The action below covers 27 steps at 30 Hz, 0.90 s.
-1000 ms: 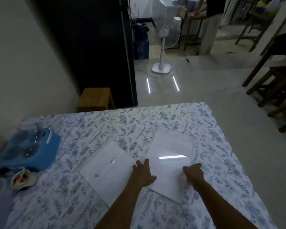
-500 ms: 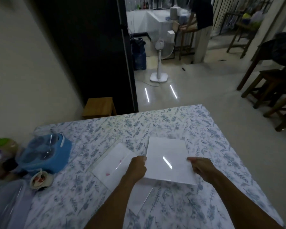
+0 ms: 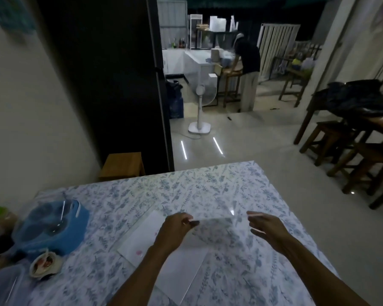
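Floral counter point(image 3: 208, 186) below, left hand point(image 3: 175, 230) pinches the clear sheet point(image 3: 221, 226), right hand point(image 3: 266, 228) props its other edge with straight fingers; lift evenly, off the white sheet point(image 3: 142, 236) beneath.

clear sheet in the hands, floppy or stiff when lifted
Probably fairly stiff: the sheet spans left hand to right hand without drooping. Likely light, held at its edges. Its glossy glare hints it may be slippery.
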Each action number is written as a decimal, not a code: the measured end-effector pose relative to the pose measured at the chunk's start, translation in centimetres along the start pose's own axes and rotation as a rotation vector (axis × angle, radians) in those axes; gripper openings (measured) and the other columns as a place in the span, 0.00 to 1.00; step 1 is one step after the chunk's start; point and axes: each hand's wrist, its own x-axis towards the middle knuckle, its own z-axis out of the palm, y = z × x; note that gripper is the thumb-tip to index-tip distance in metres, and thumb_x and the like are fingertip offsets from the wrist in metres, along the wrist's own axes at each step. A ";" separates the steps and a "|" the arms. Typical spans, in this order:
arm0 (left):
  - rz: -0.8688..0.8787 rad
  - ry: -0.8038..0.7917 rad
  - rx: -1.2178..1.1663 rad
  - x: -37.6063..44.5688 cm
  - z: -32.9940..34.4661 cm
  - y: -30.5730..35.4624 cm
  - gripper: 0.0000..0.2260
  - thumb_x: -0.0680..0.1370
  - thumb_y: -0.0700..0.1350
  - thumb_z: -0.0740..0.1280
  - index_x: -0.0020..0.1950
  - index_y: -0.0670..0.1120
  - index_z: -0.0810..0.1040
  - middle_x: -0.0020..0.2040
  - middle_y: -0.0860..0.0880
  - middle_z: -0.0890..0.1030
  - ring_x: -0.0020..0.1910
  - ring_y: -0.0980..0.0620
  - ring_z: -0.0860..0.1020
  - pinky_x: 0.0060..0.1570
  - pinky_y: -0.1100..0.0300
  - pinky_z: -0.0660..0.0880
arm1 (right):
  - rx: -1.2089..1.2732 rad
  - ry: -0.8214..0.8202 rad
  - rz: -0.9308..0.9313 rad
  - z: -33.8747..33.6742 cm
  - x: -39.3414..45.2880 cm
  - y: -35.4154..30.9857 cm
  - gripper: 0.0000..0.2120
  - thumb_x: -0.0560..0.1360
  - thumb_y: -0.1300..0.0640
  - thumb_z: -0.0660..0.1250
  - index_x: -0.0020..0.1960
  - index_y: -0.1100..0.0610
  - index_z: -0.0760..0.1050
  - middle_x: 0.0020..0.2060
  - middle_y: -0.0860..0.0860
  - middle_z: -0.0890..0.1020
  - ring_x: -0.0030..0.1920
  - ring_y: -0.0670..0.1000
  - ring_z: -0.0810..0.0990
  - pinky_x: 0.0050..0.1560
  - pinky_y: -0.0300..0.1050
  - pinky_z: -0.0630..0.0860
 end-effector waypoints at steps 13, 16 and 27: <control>-0.185 0.235 0.103 10.3 -1.0 1.8 0.07 0.80 0.46 0.66 0.45 0.44 0.76 0.43 0.46 0.83 0.40 0.50 0.81 0.44 0.46 0.81 | -0.508 -0.072 -0.309 4.0 10.4 -7.0 0.09 0.78 0.47 0.68 0.53 0.51 0.77 0.50 0.52 0.84 0.49 0.52 0.84 0.42 0.47 0.82; -0.219 0.274 0.114 12.4 -1.1 1.8 0.03 0.79 0.42 0.68 0.50 0.43 0.79 0.48 0.45 0.84 0.44 0.49 0.82 0.47 0.47 0.82 | -0.594 -0.051 -0.387 4.8 12.7 -7.8 0.06 0.79 0.50 0.66 0.53 0.51 0.76 0.49 0.53 0.84 0.48 0.51 0.84 0.44 0.52 0.84; -0.257 0.293 0.133 14.8 -0.3 2.3 0.04 0.79 0.42 0.69 0.52 0.44 0.78 0.52 0.46 0.84 0.44 0.50 0.81 0.38 0.63 0.75 | -0.762 0.053 -0.446 5.3 16.2 -7.7 0.04 0.81 0.49 0.62 0.54 0.48 0.71 0.55 0.55 0.84 0.47 0.52 0.83 0.46 0.54 0.84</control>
